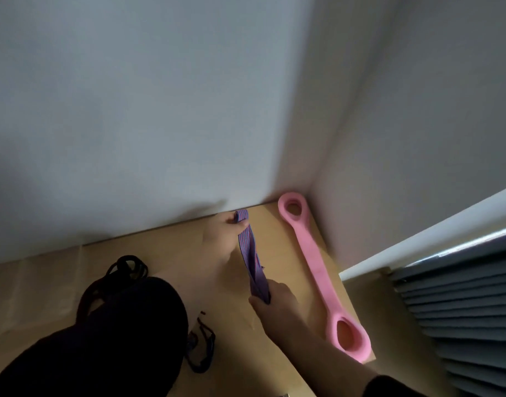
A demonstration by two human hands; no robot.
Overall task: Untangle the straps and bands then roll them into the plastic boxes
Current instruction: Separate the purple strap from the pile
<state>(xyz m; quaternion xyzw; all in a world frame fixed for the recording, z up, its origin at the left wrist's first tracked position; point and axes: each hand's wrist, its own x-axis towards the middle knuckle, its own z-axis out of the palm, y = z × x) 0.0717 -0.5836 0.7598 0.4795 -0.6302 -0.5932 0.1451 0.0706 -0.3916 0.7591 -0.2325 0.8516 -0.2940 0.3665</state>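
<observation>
Tan tabletop (165, 270) wedged into a white wall corner; slatted blind far right. Left hand (221, 239) at the far edge, fingers closed over one end of the purple striped strap (250, 253). Right hand (274, 299) nearer, fist pinched on the other end; strap pulled straight between them, one twist mid-length. Pink band (314, 267) lies flat to the right, apart and untangled. Black cords (128, 267) and a dark tangle (201, 348) wait at left. No boxes in view; rolling seemingly not begun.
</observation>
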